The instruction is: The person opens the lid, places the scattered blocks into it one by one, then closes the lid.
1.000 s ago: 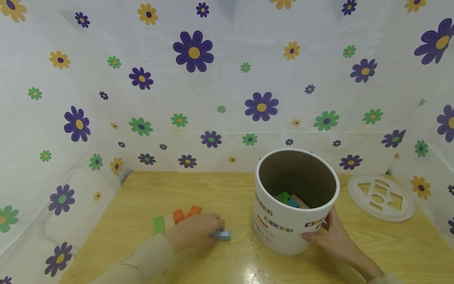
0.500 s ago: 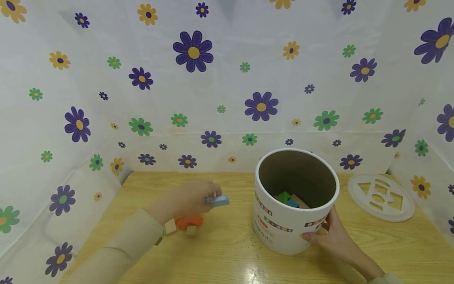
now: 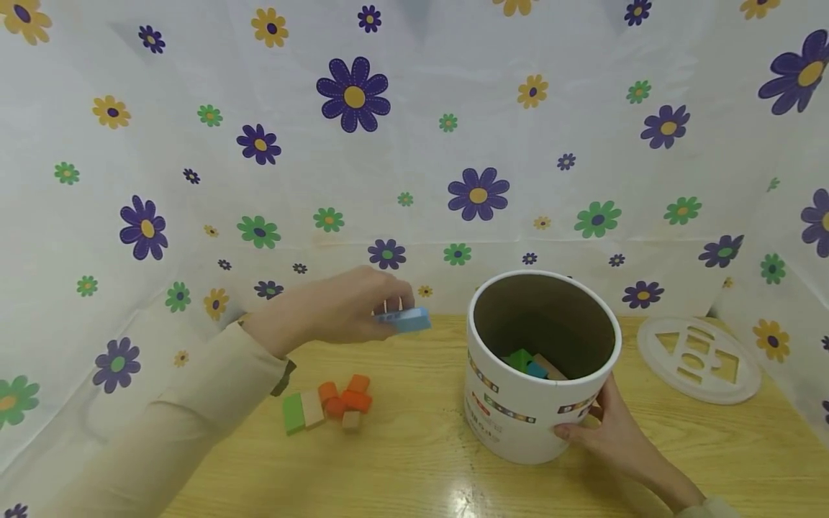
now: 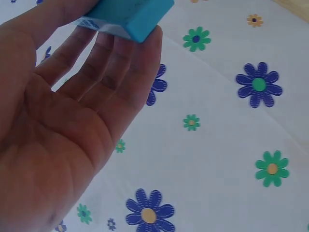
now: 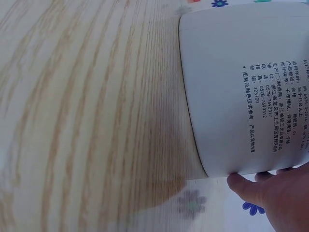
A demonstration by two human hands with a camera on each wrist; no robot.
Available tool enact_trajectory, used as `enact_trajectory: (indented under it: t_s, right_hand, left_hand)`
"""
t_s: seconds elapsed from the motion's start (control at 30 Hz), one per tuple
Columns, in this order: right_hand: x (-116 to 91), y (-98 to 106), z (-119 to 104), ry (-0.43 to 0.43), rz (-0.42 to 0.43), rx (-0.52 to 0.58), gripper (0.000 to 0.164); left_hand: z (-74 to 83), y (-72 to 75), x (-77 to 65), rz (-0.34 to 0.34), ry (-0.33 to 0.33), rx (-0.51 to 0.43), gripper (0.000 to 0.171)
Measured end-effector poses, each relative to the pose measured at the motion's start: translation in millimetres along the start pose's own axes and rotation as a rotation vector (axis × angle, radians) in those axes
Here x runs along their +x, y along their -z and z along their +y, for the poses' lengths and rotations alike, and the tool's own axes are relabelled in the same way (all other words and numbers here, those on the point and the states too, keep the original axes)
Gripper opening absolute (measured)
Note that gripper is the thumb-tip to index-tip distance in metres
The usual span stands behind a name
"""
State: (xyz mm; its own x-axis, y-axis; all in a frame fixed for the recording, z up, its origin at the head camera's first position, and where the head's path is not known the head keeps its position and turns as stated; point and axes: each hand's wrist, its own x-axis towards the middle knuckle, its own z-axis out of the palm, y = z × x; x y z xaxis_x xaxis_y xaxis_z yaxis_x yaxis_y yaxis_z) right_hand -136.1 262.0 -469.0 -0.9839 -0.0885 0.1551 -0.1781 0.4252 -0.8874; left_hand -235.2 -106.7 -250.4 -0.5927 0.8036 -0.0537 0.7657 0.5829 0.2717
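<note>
Pinched between the thumb and fingers of my left hand (image 3: pixel 337 306) is a light blue block (image 3: pixel 412 319), raised above the back of the table, left of the white bucket (image 3: pixel 537 428). The left wrist view shows the blue block (image 4: pixel 152 18) at the fingertips, palm facing the camera. My right hand (image 3: pixel 612 435) grips the bucket low on its right side, thumb on the front wall, other fingers partly hidden behind. The bucket stands upright. Inside it lie a green block (image 3: pixel 519 360), a small blue block (image 3: pixel 536 370) and a plain wooden one (image 3: pixel 553 369).
On the table at left lie a green block (image 3: pixel 293 414), a plain wooden block (image 3: pixel 313 410), several orange blocks (image 3: pixel 356 400) and a small wooden cube (image 3: pixel 351 421). A dark green piece (image 3: pixel 283 379) shows beside the left sleeve. A lid with cut-out shapes (image 3: pixel 667 370) lies at right.
My left hand has lifted the light blue block off the table, up and toward the back, uncovering the orange blocks and the small cube. My right hand and the bucket have stayed put.
</note>
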Motion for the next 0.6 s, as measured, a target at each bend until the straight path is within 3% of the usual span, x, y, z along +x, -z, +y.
enact_trajectory:
  t_s: [0.23, 0.6]
  right_hand:
    - [1, 2, -3, -0.005, -0.001, -0.003, 0.107]
    - [1, 2, 0, -0.025, -0.004, 0.013, 0.106]
  left_hand:
    - [26.0, 12.2, 20.0, -0.001, -0.014, 0.030, 0.020]
    - [66.2, 10.9, 65.5, -0.022, -0.140, 0.120, 0.020]
